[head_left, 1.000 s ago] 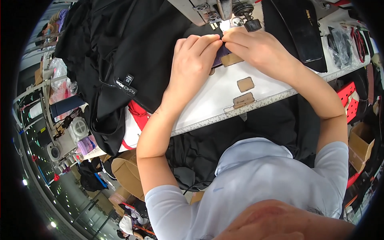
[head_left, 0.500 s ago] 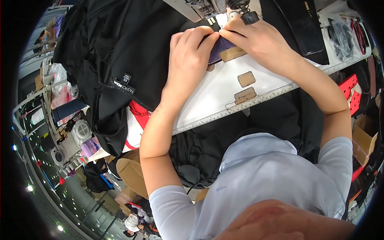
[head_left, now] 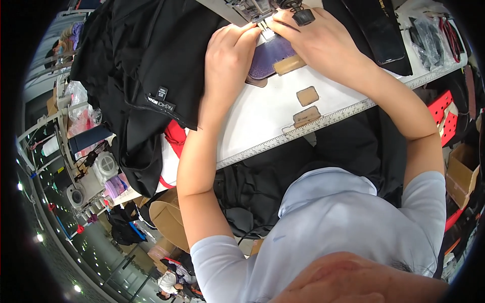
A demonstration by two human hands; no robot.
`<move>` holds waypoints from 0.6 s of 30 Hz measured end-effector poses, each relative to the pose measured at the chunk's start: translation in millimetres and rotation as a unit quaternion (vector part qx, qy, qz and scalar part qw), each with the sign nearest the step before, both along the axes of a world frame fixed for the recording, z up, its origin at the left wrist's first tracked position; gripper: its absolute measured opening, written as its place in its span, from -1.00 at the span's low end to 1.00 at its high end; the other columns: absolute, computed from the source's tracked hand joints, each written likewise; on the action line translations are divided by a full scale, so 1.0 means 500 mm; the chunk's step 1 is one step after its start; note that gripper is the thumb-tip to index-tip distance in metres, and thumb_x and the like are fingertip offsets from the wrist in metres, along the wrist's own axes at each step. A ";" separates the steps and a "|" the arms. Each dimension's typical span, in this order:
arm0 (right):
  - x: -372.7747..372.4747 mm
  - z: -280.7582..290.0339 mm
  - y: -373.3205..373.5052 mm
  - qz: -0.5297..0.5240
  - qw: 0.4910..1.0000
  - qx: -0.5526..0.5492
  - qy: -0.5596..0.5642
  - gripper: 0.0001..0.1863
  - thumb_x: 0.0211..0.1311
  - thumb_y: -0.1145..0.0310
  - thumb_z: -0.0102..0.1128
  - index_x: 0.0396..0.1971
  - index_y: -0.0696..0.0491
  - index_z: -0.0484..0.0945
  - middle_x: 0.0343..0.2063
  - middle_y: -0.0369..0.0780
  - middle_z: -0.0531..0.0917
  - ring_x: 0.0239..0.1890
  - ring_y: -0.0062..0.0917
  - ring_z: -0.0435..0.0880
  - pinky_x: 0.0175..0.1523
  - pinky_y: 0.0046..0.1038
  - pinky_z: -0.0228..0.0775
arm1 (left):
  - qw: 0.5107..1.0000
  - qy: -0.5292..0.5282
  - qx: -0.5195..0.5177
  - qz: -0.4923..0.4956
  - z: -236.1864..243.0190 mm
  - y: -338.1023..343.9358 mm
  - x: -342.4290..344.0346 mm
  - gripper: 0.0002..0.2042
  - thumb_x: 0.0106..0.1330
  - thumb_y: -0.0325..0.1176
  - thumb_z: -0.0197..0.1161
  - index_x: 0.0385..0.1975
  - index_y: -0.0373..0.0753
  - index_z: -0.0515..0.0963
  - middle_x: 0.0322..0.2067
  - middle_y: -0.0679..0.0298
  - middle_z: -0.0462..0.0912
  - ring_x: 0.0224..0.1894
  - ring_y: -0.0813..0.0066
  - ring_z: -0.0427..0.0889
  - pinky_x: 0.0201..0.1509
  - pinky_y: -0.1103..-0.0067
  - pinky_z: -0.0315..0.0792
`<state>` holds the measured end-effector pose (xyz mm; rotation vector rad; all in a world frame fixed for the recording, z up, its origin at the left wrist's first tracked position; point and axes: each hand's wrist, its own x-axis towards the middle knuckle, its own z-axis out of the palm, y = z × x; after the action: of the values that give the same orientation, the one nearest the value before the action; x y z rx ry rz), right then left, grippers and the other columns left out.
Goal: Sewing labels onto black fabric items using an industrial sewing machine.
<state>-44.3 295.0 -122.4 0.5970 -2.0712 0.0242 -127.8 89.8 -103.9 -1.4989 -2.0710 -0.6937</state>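
Note:
A black garment [head_left: 172, 60] lies bunched on the left of the white sewing table [head_left: 252, 116] and hangs over its front edge. My left hand [head_left: 227, 60] is closed at the garment's edge, its thumb and fingertips pressed together just left of the presser foot [head_left: 267, 33]. From the other side my right hand [head_left: 323, 43] has its fingers bunched close to the foot; what they pinch is hidden. Above both hands is the sewing machine head [head_left: 250, 7]. Below the fingertips a purple plate [head_left: 270, 58] shows, with a tan block [head_left: 289, 64] at its right.
A measuring tape [head_left: 303, 126] runs along the table's front edge. At the right lie a dark flat case [head_left: 379, 35] and clear plastic bags [head_left: 427, 45]. Red cloth [head_left: 175, 137] shows under the garment. Cardboard boxes [head_left: 462, 174] stand below, and a person [head_left: 169, 283] is far off.
Both hands have shifted slightly left and away from me, and their fingertips have parted around the presser foot. More of the purple plate shows.

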 end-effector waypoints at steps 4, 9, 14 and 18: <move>0.034 0.057 -0.015 -0.020 0.966 -0.069 -0.247 -0.73 0.13 0.30 0.20 -0.21 0.12 0.56 -0.15 -0.17 0.60 0.06 -0.31 0.51 0.10 -0.33 0.38 | 1.000 -0.007 0.003 0.021 -0.009 -0.006 0.008 -0.82 0.16 -0.53 0.36 -0.24 -0.26 0.63 -0.25 0.22 0.65 -0.18 0.16 0.64 0.01 0.32 0.53; 0.046 0.042 -0.008 -0.055 0.973 -0.046 -0.219 -0.61 0.06 0.51 0.25 -0.03 0.06 0.61 -0.04 -0.23 0.64 0.03 -0.30 0.62 0.09 -0.30 0.46 | 1.000 -0.010 0.017 0.020 -0.012 0.001 0.014 -0.84 0.15 -0.53 0.37 -0.27 -0.26 0.62 -0.24 0.22 0.66 -0.17 0.17 0.65 0.03 0.33 0.54; 0.039 0.023 -0.003 -0.022 0.974 -0.083 -0.209 -0.66 0.08 0.54 0.23 -0.08 0.11 0.60 -0.07 -0.20 0.66 0.00 -0.25 0.61 0.10 -0.25 0.44 | 0.999 -0.003 0.016 0.035 -0.016 0.002 0.015 -0.83 0.18 -0.52 0.34 -0.23 -0.24 0.60 -0.23 0.21 0.65 -0.12 0.18 0.65 0.11 0.31 0.52; 0.036 0.014 -0.003 0.002 0.970 -0.102 -0.221 -0.75 0.11 0.55 0.22 -0.17 0.13 0.59 -0.11 -0.23 0.64 -0.05 -0.26 0.61 0.06 -0.25 0.45 | 0.998 0.000 0.012 0.056 -0.022 -0.007 0.011 -0.81 0.18 -0.53 0.29 -0.20 -0.24 0.57 -0.22 0.19 0.65 -0.11 0.17 0.65 0.11 0.28 0.48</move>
<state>-26.4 293.5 -115.6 0.4989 -2.4569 0.3995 -122.5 86.2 -115.0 -1.3577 -2.1215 -0.6733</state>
